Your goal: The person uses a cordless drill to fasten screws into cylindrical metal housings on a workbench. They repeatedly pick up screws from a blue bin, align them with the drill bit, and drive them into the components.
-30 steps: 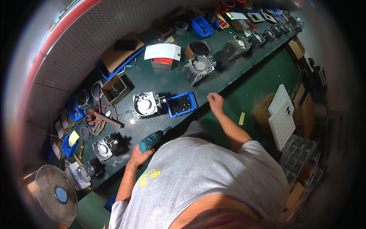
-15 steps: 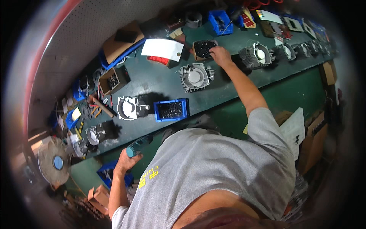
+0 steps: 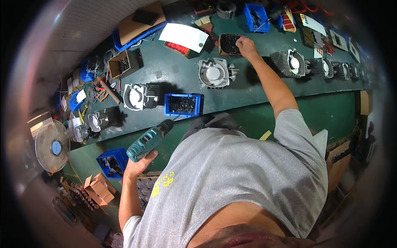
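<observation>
Right hand (image 3: 247, 46) reaches into cardboard box (image 3: 230, 44) of dark screws.

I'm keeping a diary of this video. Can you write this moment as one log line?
left hand: holds teal power drill | right hand: reaching into cardboard box of dark small parts | metal housing: beside box on green bench

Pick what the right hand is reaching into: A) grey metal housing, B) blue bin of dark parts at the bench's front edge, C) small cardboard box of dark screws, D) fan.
C: the right hand rests at the rim of the small cardboard box of dark screws, beyond the grey metal housing.
</observation>
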`<state>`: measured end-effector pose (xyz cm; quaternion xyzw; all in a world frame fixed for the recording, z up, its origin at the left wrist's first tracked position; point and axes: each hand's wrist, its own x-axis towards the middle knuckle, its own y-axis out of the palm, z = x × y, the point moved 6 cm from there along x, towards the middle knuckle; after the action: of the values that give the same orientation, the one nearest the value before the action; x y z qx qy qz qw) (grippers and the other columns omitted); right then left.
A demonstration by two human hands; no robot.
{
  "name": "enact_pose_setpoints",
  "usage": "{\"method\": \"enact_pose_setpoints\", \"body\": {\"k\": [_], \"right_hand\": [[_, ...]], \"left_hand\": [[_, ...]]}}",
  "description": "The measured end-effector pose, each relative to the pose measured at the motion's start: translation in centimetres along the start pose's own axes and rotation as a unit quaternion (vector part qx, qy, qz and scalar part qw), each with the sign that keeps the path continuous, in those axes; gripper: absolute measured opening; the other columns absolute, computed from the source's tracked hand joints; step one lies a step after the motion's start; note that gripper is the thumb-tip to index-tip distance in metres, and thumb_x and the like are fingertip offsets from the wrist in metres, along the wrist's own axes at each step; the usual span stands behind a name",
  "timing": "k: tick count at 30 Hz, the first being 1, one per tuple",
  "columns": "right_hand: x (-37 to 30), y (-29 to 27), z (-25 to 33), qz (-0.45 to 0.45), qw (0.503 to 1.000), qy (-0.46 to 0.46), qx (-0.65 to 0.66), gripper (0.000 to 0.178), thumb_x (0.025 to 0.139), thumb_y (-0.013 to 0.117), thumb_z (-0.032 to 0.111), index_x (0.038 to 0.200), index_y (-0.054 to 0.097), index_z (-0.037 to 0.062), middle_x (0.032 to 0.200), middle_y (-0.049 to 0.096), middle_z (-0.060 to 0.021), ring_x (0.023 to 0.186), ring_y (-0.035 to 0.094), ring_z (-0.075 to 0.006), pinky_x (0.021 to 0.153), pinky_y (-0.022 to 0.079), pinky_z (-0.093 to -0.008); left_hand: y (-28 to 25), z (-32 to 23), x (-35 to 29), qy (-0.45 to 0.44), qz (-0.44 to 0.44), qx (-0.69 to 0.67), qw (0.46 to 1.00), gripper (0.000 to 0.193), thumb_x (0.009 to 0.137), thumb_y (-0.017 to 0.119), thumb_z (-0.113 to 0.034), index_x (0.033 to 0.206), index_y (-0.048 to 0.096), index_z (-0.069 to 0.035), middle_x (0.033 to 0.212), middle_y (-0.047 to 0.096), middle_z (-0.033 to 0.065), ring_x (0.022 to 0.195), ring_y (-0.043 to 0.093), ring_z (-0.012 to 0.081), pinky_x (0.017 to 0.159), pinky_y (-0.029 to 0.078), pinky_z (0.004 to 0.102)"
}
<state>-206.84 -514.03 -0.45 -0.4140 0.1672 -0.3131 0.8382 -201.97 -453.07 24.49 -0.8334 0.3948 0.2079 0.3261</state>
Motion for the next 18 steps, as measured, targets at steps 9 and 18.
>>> {"method": "enact_pose_setpoints", "body": {"k": [9,18], "right_hand": [[-13.7,-6.8,5.0,-0.097,0.847,0.209,0.479,0.012,0.095,0.066,0.012,0.097,0.068,0.0010,0.086,0.068,-0.0043,0.077,0.066,-0.0126,0.063,0.060,-0.0286],[-27.5,-12.0,8.8,-0.080,0.706,0.244,0.660,0.020,0.096,0.072,0.008,0.114,0.069,0.0000,0.097,0.069,-0.0041,0.084,0.065,-0.0118,0.077,0.059,-0.0324]], "left_hand": [[2.2,-4.1,7.1,0.139,0.054,-0.061,0.987,0.022,0.088,0.080,-0.014,0.107,0.069,-0.008,0.094,0.062,-0.0030,0.085,0.057,0.0103,0.077,0.050,0.0309],[10.2,-8.8,11.5,0.218,0.148,-0.013,0.965,0.023,0.089,0.079,-0.012,0.110,0.071,-0.007,0.092,0.067,-0.0012,0.082,0.061,0.0122,0.075,0.053,0.0321]]}}
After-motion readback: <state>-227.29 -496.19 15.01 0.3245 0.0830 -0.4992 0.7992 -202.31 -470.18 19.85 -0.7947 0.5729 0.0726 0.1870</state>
